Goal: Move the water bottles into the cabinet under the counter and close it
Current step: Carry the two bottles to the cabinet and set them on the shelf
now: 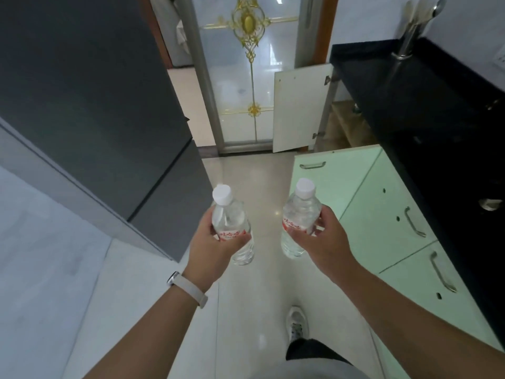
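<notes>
Left hand (216, 244) and right hand (319, 242) each grip a red-labelled bottle, writing unreadable.

floor: pale glossy tile (246, 170), runs down the middle of the kitchen
left on it: tall dark grey fridge (95, 105)
right on it: row of mint green cabinets (382, 214)
near end: one light sneaker (297, 322) planted on the tile
counter (410, 105): black top over the green cabinets, chrome tap (408, 39) standing at the far end
open cabinet (341, 124): brownish bottom board, contents too dim to tell
</notes>
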### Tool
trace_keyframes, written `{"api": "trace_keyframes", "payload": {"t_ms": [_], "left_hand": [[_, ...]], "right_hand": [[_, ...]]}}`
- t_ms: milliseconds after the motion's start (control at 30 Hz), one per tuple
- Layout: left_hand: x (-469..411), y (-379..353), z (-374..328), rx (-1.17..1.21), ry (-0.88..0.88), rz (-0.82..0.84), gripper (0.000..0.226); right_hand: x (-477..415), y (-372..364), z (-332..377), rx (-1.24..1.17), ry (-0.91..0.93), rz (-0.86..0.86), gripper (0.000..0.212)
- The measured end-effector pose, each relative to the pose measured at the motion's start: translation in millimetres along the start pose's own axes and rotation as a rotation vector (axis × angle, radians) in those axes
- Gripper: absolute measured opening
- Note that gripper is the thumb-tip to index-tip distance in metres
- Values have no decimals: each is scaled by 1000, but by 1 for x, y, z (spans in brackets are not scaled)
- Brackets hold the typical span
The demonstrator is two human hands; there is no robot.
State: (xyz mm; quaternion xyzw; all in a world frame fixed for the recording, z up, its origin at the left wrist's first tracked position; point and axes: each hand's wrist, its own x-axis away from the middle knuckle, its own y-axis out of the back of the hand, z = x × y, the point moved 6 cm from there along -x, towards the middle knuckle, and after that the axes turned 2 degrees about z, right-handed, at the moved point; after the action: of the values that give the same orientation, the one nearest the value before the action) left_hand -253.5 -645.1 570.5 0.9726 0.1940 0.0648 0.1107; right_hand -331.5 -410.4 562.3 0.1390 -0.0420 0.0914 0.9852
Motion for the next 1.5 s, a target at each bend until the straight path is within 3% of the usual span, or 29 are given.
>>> {"api": "trace_keyframes", "payload": {"t_ms": [400, 600, 733, 1200, 1500], "left_hand": [[-136, -30, -39, -44, -1, -78, 60], [-184, -17, -34, -18, 20, -110, 61], [-228, 4, -22, -22, 23, -107, 57], [-469, 99, -6, 35, -24, 42, 61], [-563, 88, -15, 43, -30, 179, 64]], "right_hand": [[-170, 17, 32, 41, 65, 93, 51], [-220, -4, 49, 75, 56, 122, 45], [-256, -33, 57, 92, 49, 124, 54], [-406, -159, 125, 87, -2, -10, 42], [-463, -169, 148, 51, 37, -91, 39]]}}
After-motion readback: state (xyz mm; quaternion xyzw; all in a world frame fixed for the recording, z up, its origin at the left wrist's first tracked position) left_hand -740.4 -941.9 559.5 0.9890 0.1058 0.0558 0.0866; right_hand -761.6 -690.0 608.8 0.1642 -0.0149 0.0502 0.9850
